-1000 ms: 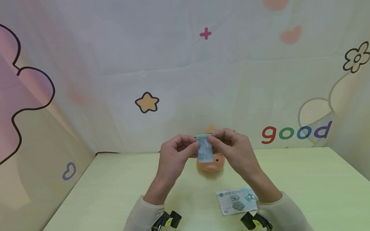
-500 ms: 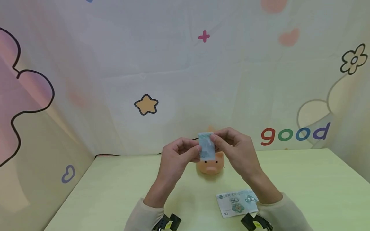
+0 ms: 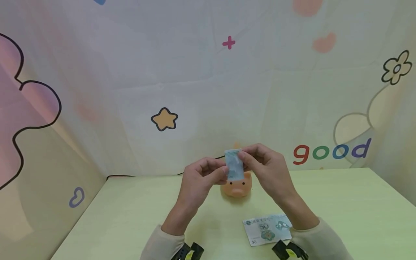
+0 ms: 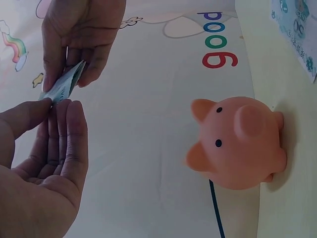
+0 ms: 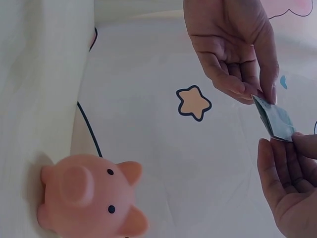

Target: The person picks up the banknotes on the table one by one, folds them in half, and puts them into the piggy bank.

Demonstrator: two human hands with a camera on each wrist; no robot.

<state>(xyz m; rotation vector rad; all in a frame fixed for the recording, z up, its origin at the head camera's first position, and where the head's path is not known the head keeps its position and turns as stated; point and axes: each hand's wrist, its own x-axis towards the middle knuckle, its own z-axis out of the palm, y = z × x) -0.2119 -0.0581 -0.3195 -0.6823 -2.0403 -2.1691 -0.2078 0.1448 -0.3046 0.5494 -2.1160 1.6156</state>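
A folded blue-green banknote (image 3: 234, 167) is held up in front of the piggy bank, between both hands. My left hand (image 3: 202, 180) pinches its left edge between thumb and fingers. On the other side my right hand (image 3: 268, 171) pinches it near the upper right corner. The right wrist view shows the folded layers of the banknote (image 5: 278, 121) slightly parted along one side. Behind and below the hands stands an orange-pink piggy bank (image 3: 236, 189), its upper part hidden in the head view. In the left wrist view the piggy bank (image 4: 237, 144) is seen whole, apart from both hands.
A second banknote (image 3: 266, 231), marked 50, lies flat on the pale green table (image 3: 130, 216), partly covered by the right sleeve. A patterned cloth backdrop (image 3: 195, 90) rises behind the table. A dark cord (image 3: 120, 176) runs along the back edge.
Both hands have shifted slightly right with the folded banknote, and the left hand sits a little lower on it. More of the piggy bank's face shows. The view has tilted up slightly.
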